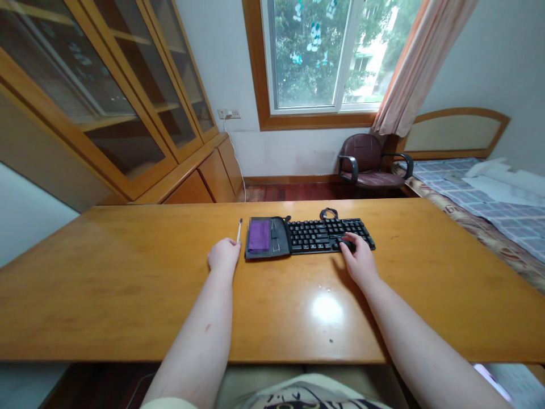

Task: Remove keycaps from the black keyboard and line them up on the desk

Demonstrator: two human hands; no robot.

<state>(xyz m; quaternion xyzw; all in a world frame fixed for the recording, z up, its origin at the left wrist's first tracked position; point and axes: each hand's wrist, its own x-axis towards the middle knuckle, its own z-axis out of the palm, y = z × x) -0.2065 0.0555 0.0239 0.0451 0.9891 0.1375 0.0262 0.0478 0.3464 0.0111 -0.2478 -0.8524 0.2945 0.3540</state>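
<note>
My left hand (224, 255) rests at the table, closed around the handle of a thin white brush (239, 228) with a dark head, much like a toothbrush. It points away from me, just left of an opened black pouch (281, 238). A purple piece (259, 236), blurred in the picture, lies on the pouch's left side, and slim metal tools sit in its right side. Over the right part of a black keyboard (313, 234), my right hand (360, 258) is closed on a small black rounded object (349, 245). My fingers partly hide this object, and its kind is unclear.
The keyboard's coiled cable (328, 213) lies behind it on the wooden table (128, 284). Beyond the table's far edge stand a dark red armchair (366, 162) and a bed (460, 176). Glass-door cabinets (140, 85) line the left wall.
</note>
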